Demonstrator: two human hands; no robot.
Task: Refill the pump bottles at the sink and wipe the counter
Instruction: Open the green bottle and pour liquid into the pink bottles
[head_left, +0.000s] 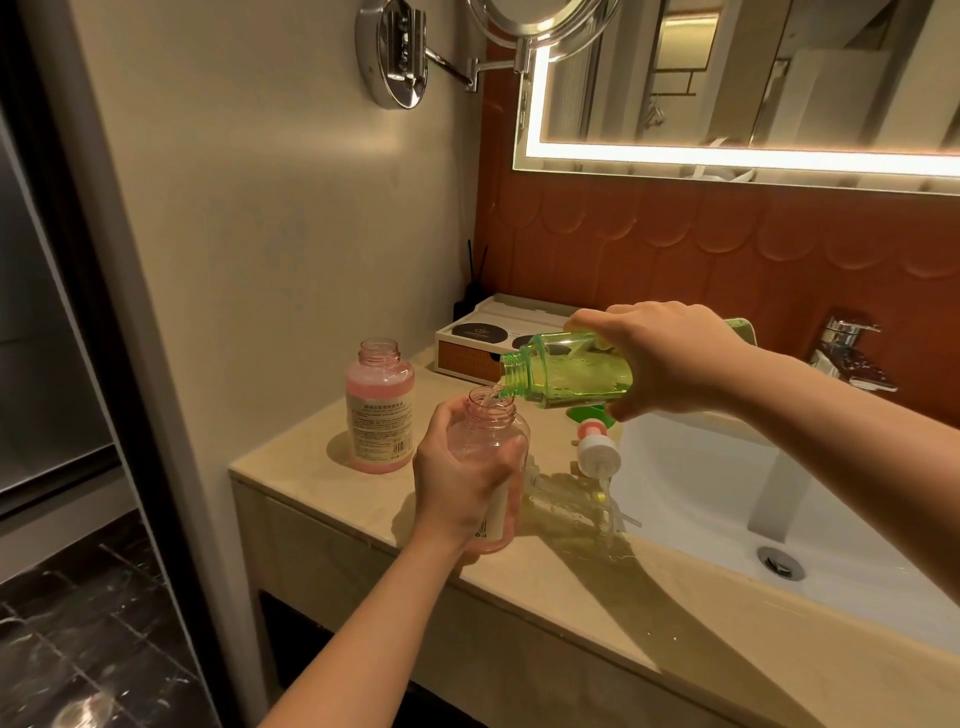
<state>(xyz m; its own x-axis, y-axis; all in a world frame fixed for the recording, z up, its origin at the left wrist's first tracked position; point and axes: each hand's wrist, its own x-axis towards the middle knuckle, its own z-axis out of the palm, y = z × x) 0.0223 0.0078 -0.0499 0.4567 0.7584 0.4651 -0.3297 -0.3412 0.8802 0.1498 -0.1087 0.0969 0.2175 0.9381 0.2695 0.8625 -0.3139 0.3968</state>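
Note:
My left hand (462, 478) grips a nearly empty pink bottle (493, 431), upright on the beige counter (363, 499) with its neck open. My right hand (670, 358) holds a green bottle (566, 371) tipped on its side, its open mouth just over the pink bottle's neck, and clear liquid runs from one into the other. A second pink bottle (379, 410), mostly full and uncapped, stands to the left. Pump heads (597, 452) with their tubes lie on the counter by the sink edge, with a wet patch around them.
The white sink basin (727, 493) lies to the right with a chrome tap (847, 353) behind it. A white tray box (478, 343) and a reed diffuser (470, 296) stand at the back wall. A lit mirror (727, 78) hangs above. The counter's front edge is near me.

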